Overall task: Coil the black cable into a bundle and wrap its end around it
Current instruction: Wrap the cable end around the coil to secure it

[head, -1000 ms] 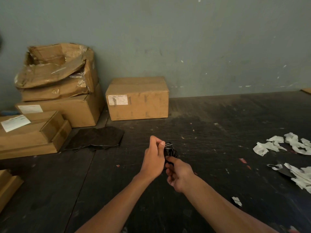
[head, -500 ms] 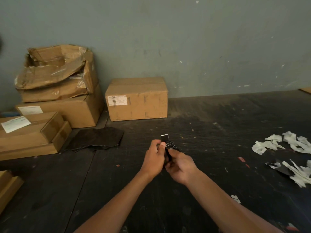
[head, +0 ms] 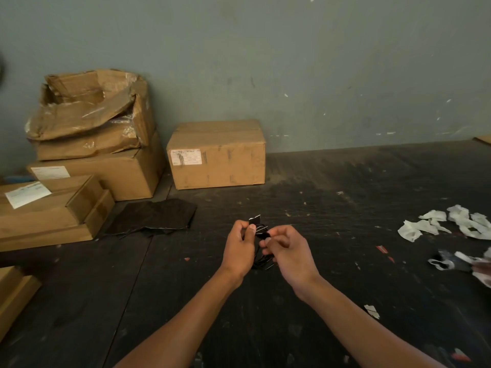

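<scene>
Head view. Both hands meet over the dark counter (head: 345, 208), near its middle, raised slightly above the surface. The left hand (head: 239, 248) is curled, thumb and fingers pinching the top of the black cable (head: 261, 233), where a small tab with a pale edge sticks up above the knuckles. The right hand (head: 288, 251) is curled too, fingertips gripping the same cable just beside the left thumb. The cable sits bunched between the two hands as a small bundle; thin loops hang out below, between the wrists. How many turns it has cannot be told.

Behind, against the grey-green wall (head: 318, 75): a closed cardboard box (head: 216, 155) with a white label, well apart from the hands. Left of it, a stack of boxes (head: 90, 144), the top one crushed and torn open. Flatter boxes (head: 47, 211) lie at far left. A dark sheet (head: 151, 216) lies flat in front of the stack. At right, scraps of white paper (head: 446, 224) are scattered on the counter.
</scene>
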The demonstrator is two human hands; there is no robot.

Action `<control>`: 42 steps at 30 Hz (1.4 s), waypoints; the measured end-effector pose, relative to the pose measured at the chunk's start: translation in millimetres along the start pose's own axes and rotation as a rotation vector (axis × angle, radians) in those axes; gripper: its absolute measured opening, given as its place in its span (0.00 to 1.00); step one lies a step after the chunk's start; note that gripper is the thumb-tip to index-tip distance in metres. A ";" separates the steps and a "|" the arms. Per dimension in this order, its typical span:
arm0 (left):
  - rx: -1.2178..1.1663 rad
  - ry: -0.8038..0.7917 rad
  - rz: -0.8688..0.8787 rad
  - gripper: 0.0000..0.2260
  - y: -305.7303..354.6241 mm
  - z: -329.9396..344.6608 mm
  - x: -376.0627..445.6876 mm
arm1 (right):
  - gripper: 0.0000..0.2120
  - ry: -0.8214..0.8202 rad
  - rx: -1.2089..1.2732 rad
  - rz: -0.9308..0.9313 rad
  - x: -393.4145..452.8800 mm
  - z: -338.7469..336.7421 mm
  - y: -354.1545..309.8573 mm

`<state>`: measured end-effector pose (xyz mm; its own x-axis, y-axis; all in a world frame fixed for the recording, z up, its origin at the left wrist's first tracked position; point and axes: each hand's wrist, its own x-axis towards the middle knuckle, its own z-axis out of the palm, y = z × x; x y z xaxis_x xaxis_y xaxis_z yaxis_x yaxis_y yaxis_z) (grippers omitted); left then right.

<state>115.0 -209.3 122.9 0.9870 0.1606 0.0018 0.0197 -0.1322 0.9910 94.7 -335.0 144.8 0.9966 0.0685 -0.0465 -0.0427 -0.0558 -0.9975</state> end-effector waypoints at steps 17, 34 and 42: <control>0.145 -0.083 0.081 0.07 4.3 3.8 1.6 | 0.08 0.017 -1.000 -0.721 21.0 -28.2 -7.4; 0.415 -0.241 0.154 0.08 16.6 -5.1 1.3 | 0.06 0.032 -0.630 -0.376 29.4 -17.9 -4.7; 0.232 -0.174 0.186 0.09 19.7 -5.8 -0.9 | 0.06 0.092 -0.538 -0.341 29.4 -16.9 -12.4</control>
<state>113.6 -206.3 143.3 0.9891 -0.0540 0.1370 -0.1473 -0.3658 0.9190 125.7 -349.2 156.7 0.9508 0.0866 0.2973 0.2956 -0.5396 -0.7883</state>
